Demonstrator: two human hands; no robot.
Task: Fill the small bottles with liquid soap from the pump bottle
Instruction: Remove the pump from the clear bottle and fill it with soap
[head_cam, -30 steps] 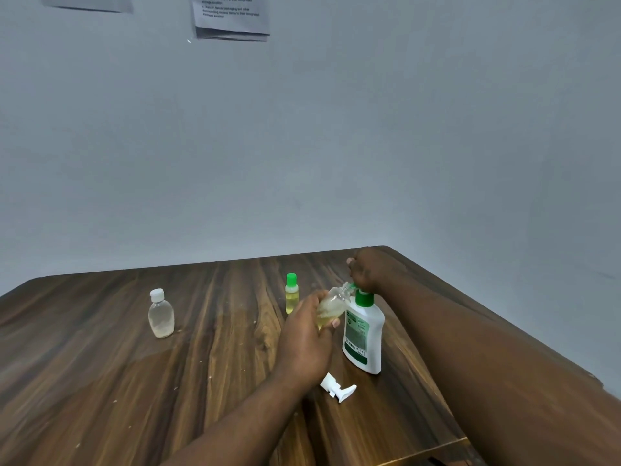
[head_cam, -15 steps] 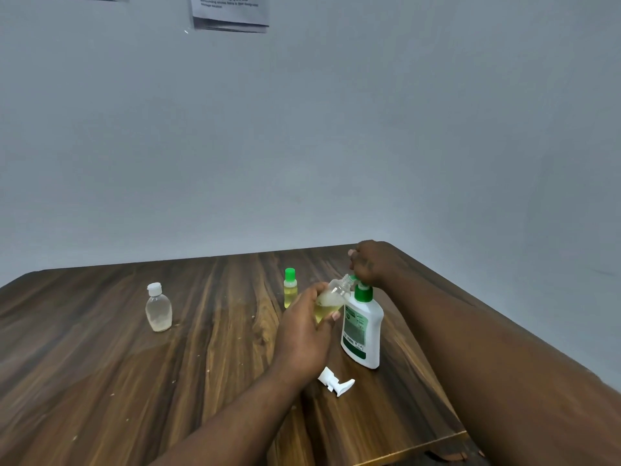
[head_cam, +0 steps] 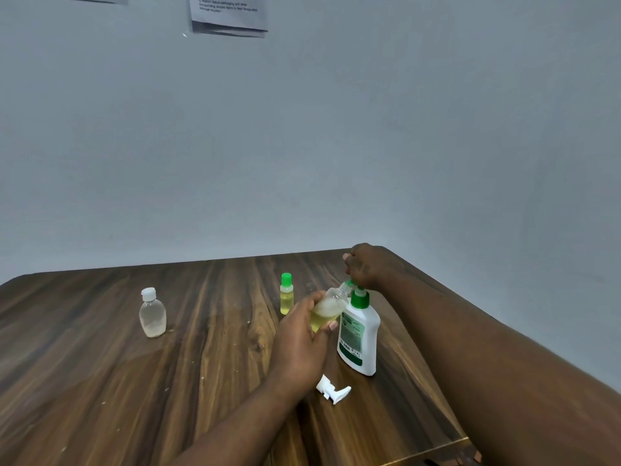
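A white pump bottle (head_cam: pixel 359 334) with a green pump and label stands on the wooden table (head_cam: pixel 100 381). My right hand (head_cam: pixel 368 265) rests on top of its green pump head. My left hand (head_cam: pixel 302 334) holds a small clear bottle (head_cam: pixel 329 306) tilted, its open neck right at the pump's spout; yellowish soap with foam fills its lower part. Behind my left hand stands a small yellow-filled bottle with a green cap (head_cam: pixel 286 294). A clear bottle with a white cap (head_cam: pixel 153 312) is far to the left.
A loose white cap or nozzle (head_cam: pixel 332 391) lies on the table just in front of the pump bottle. The table's right edge and front corner run close under my right arm. A grey wall with taped papers (head_cam: pixel 228 15) stands behind the table.
Both hands keep their hold and position at the pump spout. The view has shifted slightly; nothing on the table has moved.
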